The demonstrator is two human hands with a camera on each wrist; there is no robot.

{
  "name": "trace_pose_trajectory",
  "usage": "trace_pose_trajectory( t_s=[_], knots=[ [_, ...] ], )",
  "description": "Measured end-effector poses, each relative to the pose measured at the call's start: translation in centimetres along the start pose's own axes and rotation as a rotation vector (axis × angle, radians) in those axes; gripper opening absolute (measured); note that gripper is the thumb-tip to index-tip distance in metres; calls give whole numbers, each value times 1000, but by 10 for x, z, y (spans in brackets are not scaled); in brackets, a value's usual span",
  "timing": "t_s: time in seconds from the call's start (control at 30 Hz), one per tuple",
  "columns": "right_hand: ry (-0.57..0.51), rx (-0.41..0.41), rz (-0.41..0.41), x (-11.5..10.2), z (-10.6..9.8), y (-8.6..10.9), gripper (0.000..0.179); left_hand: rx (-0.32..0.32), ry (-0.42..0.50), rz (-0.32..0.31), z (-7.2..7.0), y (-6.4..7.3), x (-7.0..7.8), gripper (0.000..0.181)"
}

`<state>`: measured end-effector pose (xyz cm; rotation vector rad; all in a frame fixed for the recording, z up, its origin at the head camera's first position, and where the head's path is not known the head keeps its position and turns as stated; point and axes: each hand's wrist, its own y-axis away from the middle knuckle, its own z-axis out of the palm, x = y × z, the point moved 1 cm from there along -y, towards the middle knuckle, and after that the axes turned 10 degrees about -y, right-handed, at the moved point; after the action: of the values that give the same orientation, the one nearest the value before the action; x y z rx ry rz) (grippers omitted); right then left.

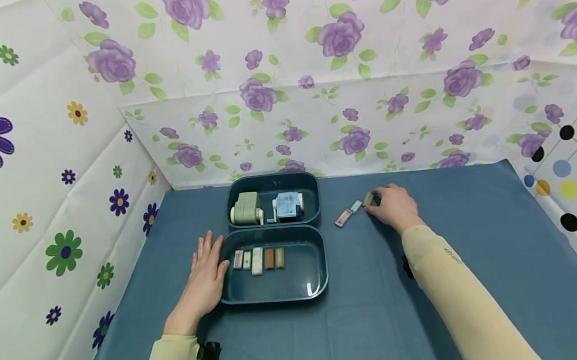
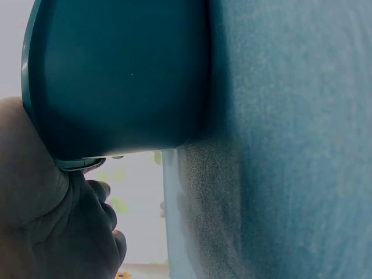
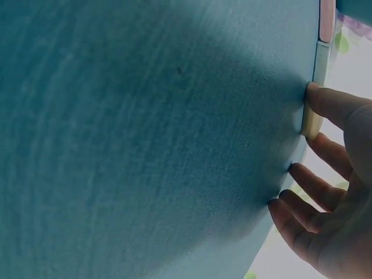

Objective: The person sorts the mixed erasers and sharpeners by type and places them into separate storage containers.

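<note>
On the cloth to the right of the trays, my right hand pinches a small grey-green eraser between thumb and index finger. The right wrist view shows this eraser on the cloth, its ends between the fingertips, with the other fingers spread. A light blue eraser and a pink one lie end to end beside it in a slanting row. My left hand rests, fingers straight, against the left rim of the front tray. Several erasers stand side by side inside that tray.
Behind the front tray, a second dark tray holds a green crank pencil sharpener and a blue one. Blue-green cloth covers the table. Flowered sheets hang at the back and sides.
</note>
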<state>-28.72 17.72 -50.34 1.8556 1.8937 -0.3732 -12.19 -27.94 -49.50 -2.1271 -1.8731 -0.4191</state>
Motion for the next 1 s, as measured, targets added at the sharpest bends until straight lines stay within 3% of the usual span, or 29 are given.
trace_pose_trajectory(
  t_s=[1.0],
  knots=[
    [15,18,3,2,4,2,62,3,2,-12,0,0,0,61]
  ],
)
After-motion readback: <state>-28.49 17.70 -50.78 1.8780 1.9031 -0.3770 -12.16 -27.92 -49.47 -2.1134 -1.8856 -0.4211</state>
